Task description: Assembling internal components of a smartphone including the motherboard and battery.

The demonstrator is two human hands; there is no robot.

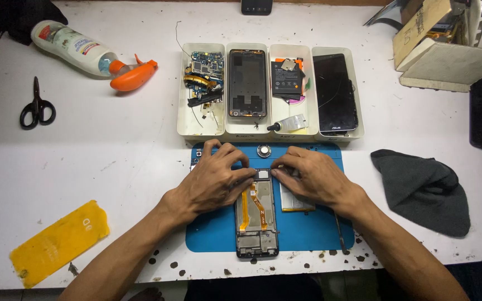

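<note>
An opened phone frame [258,223] with orange flex cables lies lengthwise on a blue work mat [313,234]. My left hand [213,181] rests on the frame's upper left part, fingertips pressing near its top. My right hand [313,175] mirrors it from the right, fingertips meeting the left ones at the frame's top edge. Under my right hand lies a flat silver battery [294,203] beside the frame. A small round part [263,150] sits on the mat's far edge.
Several white trays hold a circuit board [205,75], a phone frame [247,83], a dark battery [285,78] and a black screen [336,92]. Scissors [37,106] and a spray bottle [93,53] lie far left, a yellow sheet [59,242] near left, a grey cloth [425,189] right.
</note>
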